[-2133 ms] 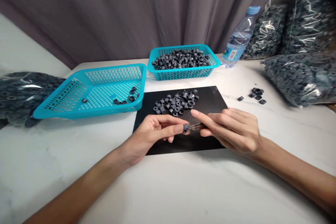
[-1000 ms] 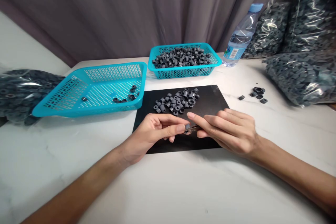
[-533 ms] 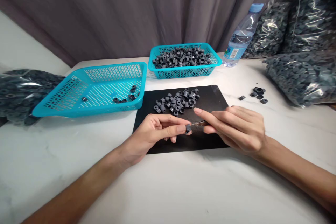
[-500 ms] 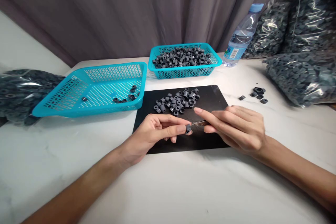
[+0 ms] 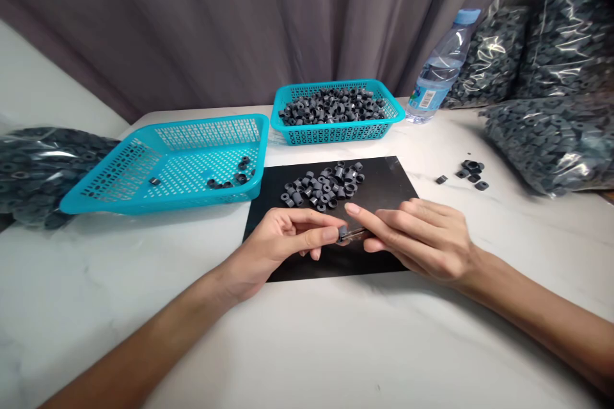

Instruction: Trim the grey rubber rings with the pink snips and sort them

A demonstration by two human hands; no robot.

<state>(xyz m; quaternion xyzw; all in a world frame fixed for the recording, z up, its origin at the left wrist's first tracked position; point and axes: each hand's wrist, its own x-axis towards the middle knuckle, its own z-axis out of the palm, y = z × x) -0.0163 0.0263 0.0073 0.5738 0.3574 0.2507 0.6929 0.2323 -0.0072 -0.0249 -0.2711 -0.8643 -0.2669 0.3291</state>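
My left hand pinches a small dark grey cylindrical piece between thumb and fingertips, above the black mat. From the right, my right hand grips a slim metal tool whose exact kind I cannot make out. Its tip meets the grey piece, and its back end is hidden in the palm. My right index finger stretches forward over the tool. Just beyond both hands, a heap of similar hollow grey pieces lies on the mat.
A blue basket with a few pieces stands at left; another blue basket full of pieces is behind the mat. A water bottle, several loose pieces and a bulging clear bag lie right. Another bag sits far left.
My right hand has moved left with the metal tool, bringing its tip further onto the grey piece. My left hand stays nearly still.
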